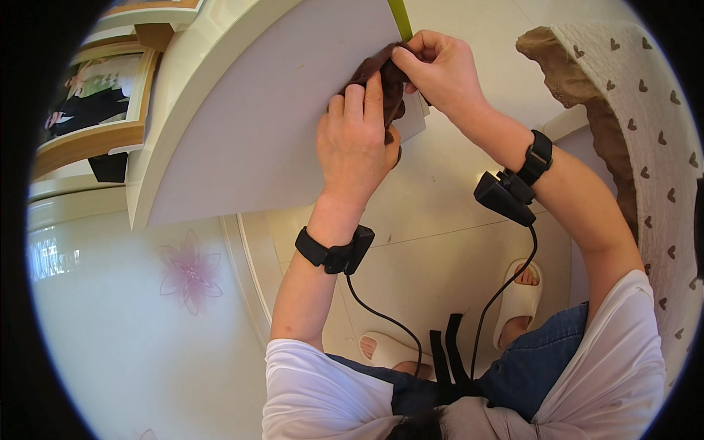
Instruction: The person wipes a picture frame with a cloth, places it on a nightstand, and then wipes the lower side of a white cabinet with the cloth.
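A bunched dark brown cloth [391, 91] lies against the edge of a pale, flat panel [258, 126] with a curved rim. My left hand [355, 135] presses over the cloth, its fingers spread along the fabric and the thumb at its lower side. Pinched between the thumb and fingers of my right hand [440, 69] is the cloth's upper end. A yellow-green strip [401, 19] runs along the panel's edge just above that hand. The part of the panel beneath the cloth is hidden.
Framed photographs [93, 93] stand on shelves at upper left. Below them is a glossy white surface with a pink flower print [191, 273]. On the right hangs a heart-patterned cover [649, 137] with a brown ruffle. Cabled black devices [506, 195] are strapped to both wrists above a tiled floor [429, 247].
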### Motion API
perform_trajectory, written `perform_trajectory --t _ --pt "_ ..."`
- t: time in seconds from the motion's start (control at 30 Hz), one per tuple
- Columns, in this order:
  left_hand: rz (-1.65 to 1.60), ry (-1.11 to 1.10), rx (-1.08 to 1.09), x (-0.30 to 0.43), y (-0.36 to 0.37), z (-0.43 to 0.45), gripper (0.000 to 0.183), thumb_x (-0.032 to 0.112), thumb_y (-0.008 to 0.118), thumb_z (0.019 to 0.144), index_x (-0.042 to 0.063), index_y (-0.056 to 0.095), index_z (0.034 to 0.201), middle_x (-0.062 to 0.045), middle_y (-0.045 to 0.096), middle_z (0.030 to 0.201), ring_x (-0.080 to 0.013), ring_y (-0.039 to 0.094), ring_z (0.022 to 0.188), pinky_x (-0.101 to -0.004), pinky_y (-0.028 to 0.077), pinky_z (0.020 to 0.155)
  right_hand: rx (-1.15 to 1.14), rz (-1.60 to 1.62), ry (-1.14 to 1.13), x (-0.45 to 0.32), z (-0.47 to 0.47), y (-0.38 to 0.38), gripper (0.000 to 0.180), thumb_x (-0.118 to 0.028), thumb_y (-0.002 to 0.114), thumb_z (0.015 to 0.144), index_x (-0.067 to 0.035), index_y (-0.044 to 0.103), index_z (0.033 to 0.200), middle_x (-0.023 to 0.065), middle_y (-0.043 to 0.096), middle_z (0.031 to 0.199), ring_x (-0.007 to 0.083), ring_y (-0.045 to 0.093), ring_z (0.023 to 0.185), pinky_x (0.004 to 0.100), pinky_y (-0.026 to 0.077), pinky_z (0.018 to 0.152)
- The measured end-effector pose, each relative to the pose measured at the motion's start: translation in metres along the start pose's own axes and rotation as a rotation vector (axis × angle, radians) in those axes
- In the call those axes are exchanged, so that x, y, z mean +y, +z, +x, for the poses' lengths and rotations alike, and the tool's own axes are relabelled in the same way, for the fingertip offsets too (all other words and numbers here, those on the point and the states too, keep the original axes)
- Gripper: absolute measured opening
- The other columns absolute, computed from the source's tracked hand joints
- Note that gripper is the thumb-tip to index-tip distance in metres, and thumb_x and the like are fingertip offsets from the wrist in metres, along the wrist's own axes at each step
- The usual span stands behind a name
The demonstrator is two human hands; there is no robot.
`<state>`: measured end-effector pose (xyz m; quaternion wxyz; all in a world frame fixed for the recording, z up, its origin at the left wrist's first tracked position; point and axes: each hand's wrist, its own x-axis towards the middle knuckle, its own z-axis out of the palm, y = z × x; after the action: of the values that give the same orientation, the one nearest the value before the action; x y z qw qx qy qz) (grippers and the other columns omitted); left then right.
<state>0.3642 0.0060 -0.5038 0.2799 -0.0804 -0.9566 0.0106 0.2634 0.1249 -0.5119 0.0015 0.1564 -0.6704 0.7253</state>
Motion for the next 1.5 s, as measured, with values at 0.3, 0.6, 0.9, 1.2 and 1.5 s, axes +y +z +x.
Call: perform_trajectory --t 0.3,0.6,0.9,1.2,1.5 --pt "0.008 0.003 -0.002 -0.001 0.000 0.000 0.067 0.007 0.067 0.061 0.000 0.051 0.125 -0.007 0.050 0.089 -0.0237 0.053 0.078 -0.0340 0.049 0.061 -0.005 0.022 0.018 -0.007 -0.003 0.003 0.021 -0.015 0.063 0.079 0.004 0.059 0.070 0.0052 0.058 0.055 0.0100 0.056 0.047 0.0243 0.045 0.046" --pt "-0.002 -0.010 -0.016 -0.001 0.000 -0.001 0.067 0.007 0.067 0.061 0.000 0.050 0.126 -0.007 0.050 0.089 -0.0243 0.054 0.077 -0.0347 0.049 0.061 -0.032 0.069 0.059 -0.013 -0.002 0.002 0.021 -0.016 0.063 0.080 0.002 0.059 0.069 0.0039 0.058 0.056 0.0093 0.057 0.047 0.0228 0.043 0.043" --pt "-0.006 0.003 0.008 -0.002 0.000 -0.001 0.068 0.007 0.067 0.060 0.000 0.050 0.126 -0.008 0.050 0.089 -0.0243 0.054 0.078 -0.0348 0.049 0.061 -0.030 0.024 0.095 -0.010 -0.004 0.000 0.021 -0.016 0.063 0.079 0.001 0.058 0.068 0.0039 0.058 0.055 0.0088 0.057 0.046 0.0231 0.042 0.041" --pt "0.011 -0.009 -0.010 -0.002 0.001 -0.001 0.067 0.007 0.066 0.060 0.000 0.051 0.125 -0.007 0.050 0.089 -0.0239 0.053 0.077 -0.0341 0.049 0.060 -0.037 0.045 0.073 -0.014 -0.002 0.002 0.020 -0.015 0.063 0.079 0.001 0.059 0.069 0.0045 0.058 0.055 0.0089 0.056 0.046 0.0233 0.042 0.041" --pt "0.009 -0.008 -0.002 -0.002 0.000 -0.001 0.068 0.007 0.066 0.060 0.000 0.050 0.126 -0.007 0.050 0.090 -0.0241 0.053 0.077 -0.0342 0.049 0.060 -0.027 0.026 0.071 -0.020 -0.002 0.001 0.020 -0.015 0.064 0.078 0.002 0.060 0.070 0.0048 0.058 0.056 0.0092 0.058 0.048 0.0233 0.044 0.043"
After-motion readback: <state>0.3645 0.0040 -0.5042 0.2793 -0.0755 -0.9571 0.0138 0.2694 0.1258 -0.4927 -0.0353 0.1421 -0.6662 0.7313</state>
